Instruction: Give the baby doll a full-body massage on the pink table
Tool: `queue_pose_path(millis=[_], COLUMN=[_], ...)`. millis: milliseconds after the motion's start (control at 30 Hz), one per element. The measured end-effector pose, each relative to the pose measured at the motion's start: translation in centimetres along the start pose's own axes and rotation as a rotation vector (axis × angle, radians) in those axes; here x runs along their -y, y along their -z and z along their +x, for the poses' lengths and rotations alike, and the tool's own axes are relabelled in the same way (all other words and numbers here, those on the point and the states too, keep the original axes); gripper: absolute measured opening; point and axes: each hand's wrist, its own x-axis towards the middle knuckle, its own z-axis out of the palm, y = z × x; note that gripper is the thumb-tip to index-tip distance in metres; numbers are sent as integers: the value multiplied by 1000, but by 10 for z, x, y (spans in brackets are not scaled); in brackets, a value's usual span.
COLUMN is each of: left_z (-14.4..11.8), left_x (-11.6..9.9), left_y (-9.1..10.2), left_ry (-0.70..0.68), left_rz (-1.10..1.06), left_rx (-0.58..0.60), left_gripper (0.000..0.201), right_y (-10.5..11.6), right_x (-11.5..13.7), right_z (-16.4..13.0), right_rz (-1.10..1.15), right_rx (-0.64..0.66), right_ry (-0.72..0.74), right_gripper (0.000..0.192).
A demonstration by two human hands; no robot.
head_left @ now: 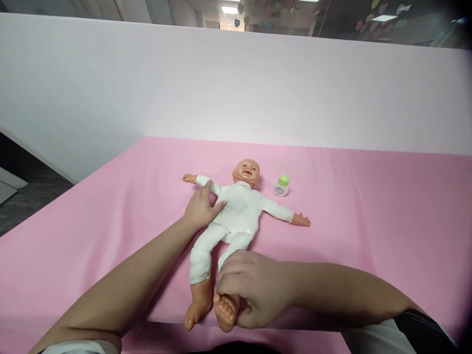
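Right now, starting from my left, my left hand (201, 209) lies flat and open on the doll (236, 211), palm down on the near side of its chest, fingers spread toward the shoulder and the white sleeve; it presses rather than grips. The doll lies on its back in the middle of the pink surface (368, 206), head pointing away from me, both arms stretched out to the sides, legs running toward the near edge. It wears a white cloth suit that leaves its head, hands and feet bare. One bare foot (195, 307) rests free on the cloth near the surface's edge.

Just right of that, my right hand (250, 287) is curled closed around the doll's other foot (225, 310), thumb and fingers wrapped about the ankle so only the toes poke out below. I cannot quite see how tightly the fingers close, since the back of the hand covers the grip.

Further right and farther back, a small white bottle (281, 186) with a green cap stands upright on the surface, just beside the doll's head, apart from it. A pale partition wall (236, 88) rises behind the surface.
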Motion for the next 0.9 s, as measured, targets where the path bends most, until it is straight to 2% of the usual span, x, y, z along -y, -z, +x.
queue_pose_path(millis=[133, 267, 333, 467, 567, 667, 800, 900], left_z=[1, 0, -1, -2, -2, -1, -1, -1], left_x=[6, 10, 10, 4, -2, -6, -7, -4], left_y=[-2, -5, -5, -5, -4, -1, 1, -1], left_ry=[3, -79, -146, -330, -434, -471, -476, -454], left_rz=[3, 16, 50, 126, 166, 174, 169, 172], left_rx=[23, -15, -31, -38, -44, -38, -15, 5], left_gripper=[98, 91, 80, 50, 43, 43, 41, 42], right_y=[-17, -13, -3, 27, 44, 47, 41, 40], right_x=[0, 0, 2, 0, -18, -47, -77, -79], right_z=[-3, -1, 1, 2, -3, -12, -20, -21], right_rz=[25, 67, 118, 162, 42, -83, -91, -81], right_rx=[47, 15, -63, -334, -503, -589, -607, -599], right_ry=[-61, -69, -73, -17, -66, -247, -361, -367], right_gripper=[16, 15, 21, 31, 38, 39, 32, 33])
